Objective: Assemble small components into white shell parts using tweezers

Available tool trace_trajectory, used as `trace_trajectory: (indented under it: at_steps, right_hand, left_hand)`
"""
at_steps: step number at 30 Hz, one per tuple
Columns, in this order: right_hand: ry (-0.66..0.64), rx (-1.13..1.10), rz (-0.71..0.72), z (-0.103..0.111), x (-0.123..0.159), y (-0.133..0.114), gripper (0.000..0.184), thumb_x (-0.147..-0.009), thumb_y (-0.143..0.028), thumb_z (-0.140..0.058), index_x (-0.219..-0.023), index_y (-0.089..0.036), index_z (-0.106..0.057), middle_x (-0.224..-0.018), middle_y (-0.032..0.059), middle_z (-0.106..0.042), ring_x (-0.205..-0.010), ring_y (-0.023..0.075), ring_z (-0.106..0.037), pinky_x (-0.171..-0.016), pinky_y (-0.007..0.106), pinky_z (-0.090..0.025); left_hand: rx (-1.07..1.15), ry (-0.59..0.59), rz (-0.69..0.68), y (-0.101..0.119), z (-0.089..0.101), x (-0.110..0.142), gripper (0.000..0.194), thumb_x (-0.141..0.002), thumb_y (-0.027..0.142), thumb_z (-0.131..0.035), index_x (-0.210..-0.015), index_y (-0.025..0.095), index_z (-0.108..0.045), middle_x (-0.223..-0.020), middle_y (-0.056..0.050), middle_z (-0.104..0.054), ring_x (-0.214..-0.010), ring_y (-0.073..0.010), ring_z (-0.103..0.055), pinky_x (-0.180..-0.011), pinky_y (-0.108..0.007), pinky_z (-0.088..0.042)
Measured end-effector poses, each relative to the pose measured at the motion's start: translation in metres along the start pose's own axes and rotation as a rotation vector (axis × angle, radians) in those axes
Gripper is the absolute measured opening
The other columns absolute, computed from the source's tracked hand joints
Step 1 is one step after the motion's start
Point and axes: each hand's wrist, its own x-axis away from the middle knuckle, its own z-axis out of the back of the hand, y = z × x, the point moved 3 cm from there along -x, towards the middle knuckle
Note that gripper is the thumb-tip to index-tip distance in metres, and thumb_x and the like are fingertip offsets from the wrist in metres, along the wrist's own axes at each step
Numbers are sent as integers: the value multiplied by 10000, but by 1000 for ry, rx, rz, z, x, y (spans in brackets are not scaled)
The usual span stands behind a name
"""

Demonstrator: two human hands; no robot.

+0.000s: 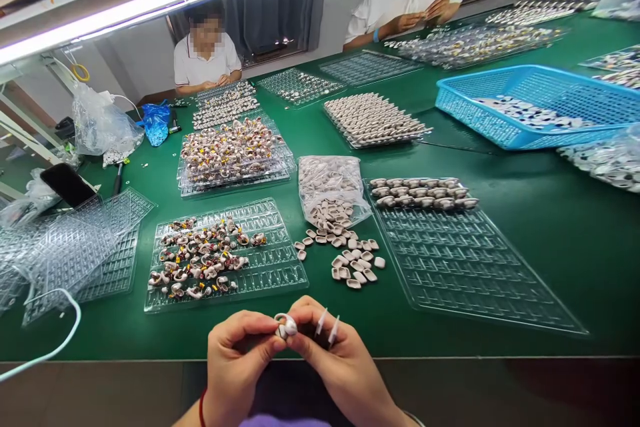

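Between the fingertips of both hands is a small beige ear-clip earbud (286, 325) with a curved arm, just over the table's front edge. My left hand (239, 357) pinches it from the left, my right hand (337, 357) from the right. Two white pointed tips, which look like tweezers (333, 331), stick up between my right fingers; the rest of them is hidden in the palm. Ahead on the left, a clear tray (280, 273) carries several beige earbud parts with red wires and yellow bits. Small beige oval shells (354, 263) lie loose beyond my right hand.
A plastic bag (330, 180) spills more shells. To the right, a clear tray (450, 260) has dark-and-beige pieces along its far rows. Stacked filled trays (230, 153), a blue basket (530, 137), empty trays (90, 253) and a phone (70, 185) surround these. Two people sit across the green table.
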Motion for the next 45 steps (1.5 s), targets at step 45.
trace_trajectory:
  at_steps: [45]
  right_hand:
    - [-356, 182, 27, 3, 1, -31, 481, -870, -597, -534, -705, -178, -702, -696, 33, -541, -634, 155, -507, -575, 252, -433]
  left_hand:
    - [-115, -310, -218, 1, -6, 5, 200, -838, 396, -668, -997, 312, -755, -1094, -92, -667, -1035, -264, -625, -873, -362, -532]
